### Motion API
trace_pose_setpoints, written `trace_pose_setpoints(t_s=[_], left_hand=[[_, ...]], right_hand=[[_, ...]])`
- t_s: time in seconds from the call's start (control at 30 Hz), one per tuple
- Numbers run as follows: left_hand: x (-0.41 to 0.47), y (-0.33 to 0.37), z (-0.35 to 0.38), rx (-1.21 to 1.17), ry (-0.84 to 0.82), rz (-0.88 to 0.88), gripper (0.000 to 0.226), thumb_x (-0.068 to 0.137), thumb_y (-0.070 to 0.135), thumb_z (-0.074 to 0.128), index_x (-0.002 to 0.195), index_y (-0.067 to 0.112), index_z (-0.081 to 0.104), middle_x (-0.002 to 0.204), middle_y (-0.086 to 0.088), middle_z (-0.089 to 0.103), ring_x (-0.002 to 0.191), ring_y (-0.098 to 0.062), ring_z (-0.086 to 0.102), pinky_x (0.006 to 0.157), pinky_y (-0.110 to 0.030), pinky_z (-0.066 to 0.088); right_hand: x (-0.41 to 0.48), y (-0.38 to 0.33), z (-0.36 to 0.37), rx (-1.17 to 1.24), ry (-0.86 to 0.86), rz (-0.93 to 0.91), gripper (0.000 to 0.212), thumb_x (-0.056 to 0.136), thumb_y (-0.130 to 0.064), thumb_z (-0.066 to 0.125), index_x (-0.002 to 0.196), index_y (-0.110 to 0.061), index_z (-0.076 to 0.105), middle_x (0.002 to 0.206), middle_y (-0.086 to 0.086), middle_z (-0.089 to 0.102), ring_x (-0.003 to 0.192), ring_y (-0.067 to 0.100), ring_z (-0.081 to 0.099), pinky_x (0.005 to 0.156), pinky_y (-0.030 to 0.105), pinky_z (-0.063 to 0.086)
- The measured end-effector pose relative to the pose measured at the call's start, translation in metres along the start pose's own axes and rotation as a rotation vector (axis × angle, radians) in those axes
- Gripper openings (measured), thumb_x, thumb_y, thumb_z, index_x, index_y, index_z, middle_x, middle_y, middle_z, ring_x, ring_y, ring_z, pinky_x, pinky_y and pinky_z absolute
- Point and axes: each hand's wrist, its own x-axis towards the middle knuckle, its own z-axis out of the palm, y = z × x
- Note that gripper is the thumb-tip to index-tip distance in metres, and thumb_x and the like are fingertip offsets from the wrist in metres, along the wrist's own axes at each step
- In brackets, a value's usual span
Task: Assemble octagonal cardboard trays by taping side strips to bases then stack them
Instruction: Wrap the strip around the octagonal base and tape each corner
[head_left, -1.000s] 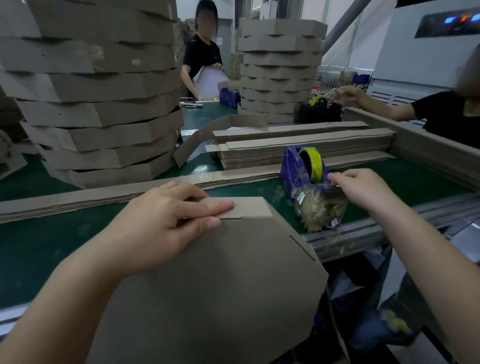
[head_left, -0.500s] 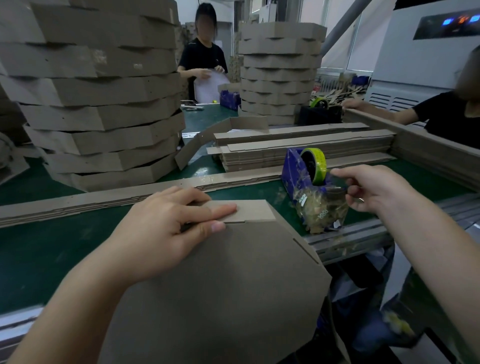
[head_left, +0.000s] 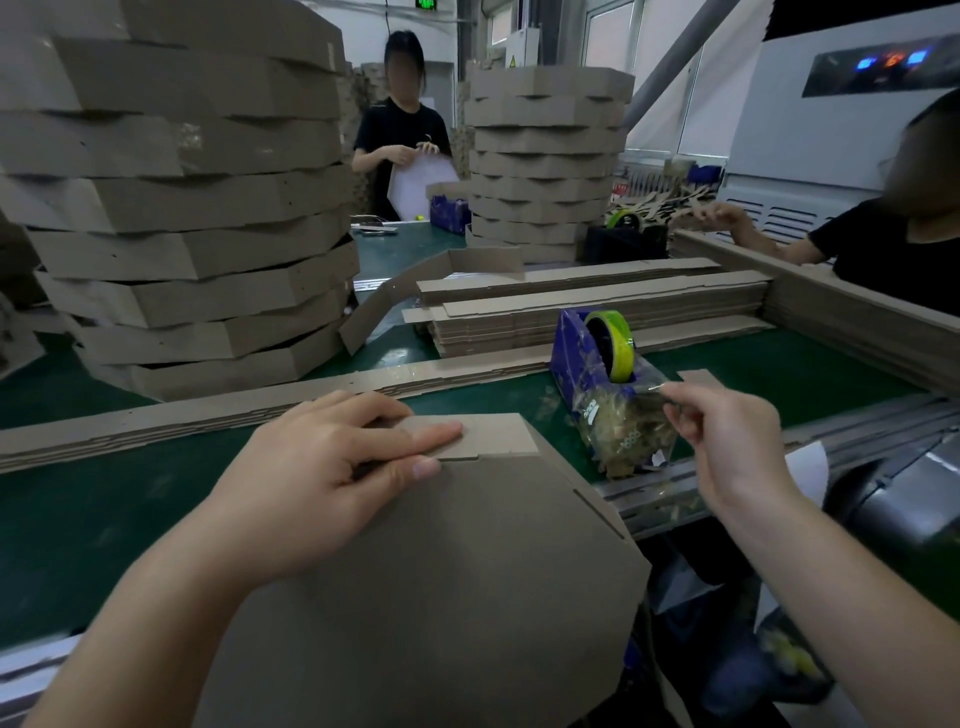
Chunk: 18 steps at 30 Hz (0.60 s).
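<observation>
An octagonal cardboard tray (head_left: 457, 582) lies bottom up in front of me, leaning over the table's near edge. My left hand (head_left: 332, 467) presses on its far edge, fingers flat across the side strip's flap (head_left: 493, 436) and thumb on the base. To the right stands a blue tape dispenser (head_left: 597, 364) with a yellow-green roll. My right hand (head_left: 727, 441) hovers just right of it and pinches a clear piece of tape (head_left: 644, 395) pulled from the dispenser.
A tall stack of finished trays (head_left: 182, 208) fills the left. Flat side strips (head_left: 571, 312) are piled beyond the dispenser, and one long strip (head_left: 208, 410) crosses the green belt (head_left: 104, 519). A second tray stack (head_left: 545, 156) and two other workers stand behind.
My right hand has drawn back from the dispenser toward me and to the right, pulling tape out with it. My left hand has stayed pressed on the tray's edge.
</observation>
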Motion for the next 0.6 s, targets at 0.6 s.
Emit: trace_pose_setpoints(t_s=[0.6], left_hand=[[0.000,0.006,-0.001,0.001,0.007,-0.005,0.046,0.084,0.067,0.026,0.123,0.061,0.050,0.117,0.026,0.056,0.111,-0.002,0.050,0.089,-0.033,0.045]], right_hand=[[-0.080,-0.012,0.004,-0.380,-0.143,-0.463,0.021,0.080,-0.005,0.074,0.070,-0.024,0.070,0.074,-0.001,0.059,0.067,0.007,0.054,0.060,0.012,0.041]])
